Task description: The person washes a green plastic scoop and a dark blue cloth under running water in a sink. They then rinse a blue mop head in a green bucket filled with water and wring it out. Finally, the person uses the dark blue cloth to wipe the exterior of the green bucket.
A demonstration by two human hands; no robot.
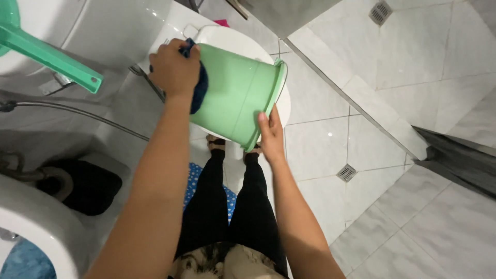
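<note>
I hold a light green plastic bucket (237, 93) tipped on its side, its mouth facing right over the white toilet (227, 39). My left hand (174, 70) grips a dark blue cloth (199, 88) pressed against the bucket's bottom. My right hand (270, 135) holds the bucket's rim from below. My legs in black trousers and my feet in sandals stand beneath the bucket.
A green dipper handle (49, 54) juts in at the upper left. A metal hose (77, 113) runs along the left wall. A white basin edge (36, 222) is at lower left, a blue dotted mat (194, 178) lies underfoot. Floor drains (346, 172) sit in the grey tiled floor.
</note>
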